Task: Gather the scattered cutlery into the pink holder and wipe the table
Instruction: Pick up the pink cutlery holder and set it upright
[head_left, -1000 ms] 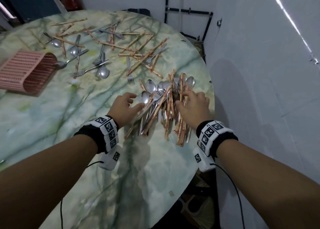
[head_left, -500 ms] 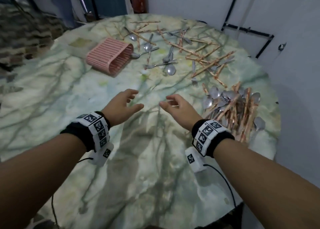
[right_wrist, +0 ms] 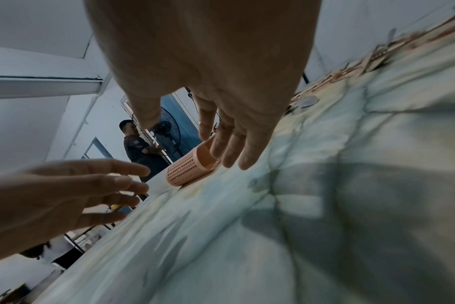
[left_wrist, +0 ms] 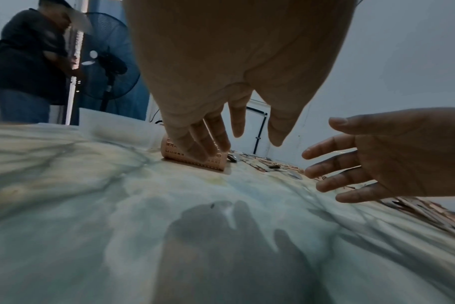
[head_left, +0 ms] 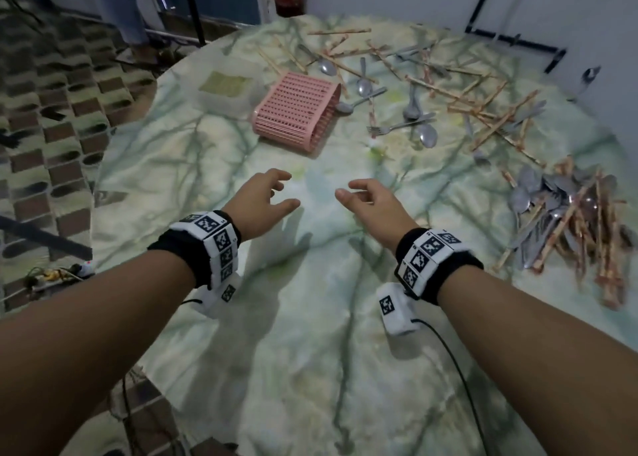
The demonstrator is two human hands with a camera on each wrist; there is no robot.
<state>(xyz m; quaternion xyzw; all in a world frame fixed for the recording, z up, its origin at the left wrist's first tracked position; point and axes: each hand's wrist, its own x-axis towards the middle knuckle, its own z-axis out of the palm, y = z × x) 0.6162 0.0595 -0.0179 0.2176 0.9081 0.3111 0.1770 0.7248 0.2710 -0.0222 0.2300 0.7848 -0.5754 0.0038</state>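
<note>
The pink holder (head_left: 293, 112) lies on its side at the middle back of the round marble table (head_left: 310, 352), its mouth facing right. Both hands hover empty above the table's middle, a short way in front of it: my left hand (head_left: 267, 196) and my right hand (head_left: 366, 198), fingers relaxed and spread. A gathered pile of spoons, forks and chopsticks (head_left: 569, 221) rests at the right edge. Loose chopsticks and spoons (head_left: 424, 86) are scattered behind and right of the holder. The wrist views show the holder (left_wrist: 195, 158) (right_wrist: 187, 168) just past my fingertips.
A pale container with a yellow-green cloth (head_left: 226, 84) stands left of the holder. A person (left_wrist: 23, 67) and a standing fan (left_wrist: 109, 57) are beyond the table's far side. Patterned floor lies to the left, a white wall to the right.
Both hands let go of the gathered pile at the right edge and moved left to the table's middle, toward the pink holder. My view turned left with them.
</note>
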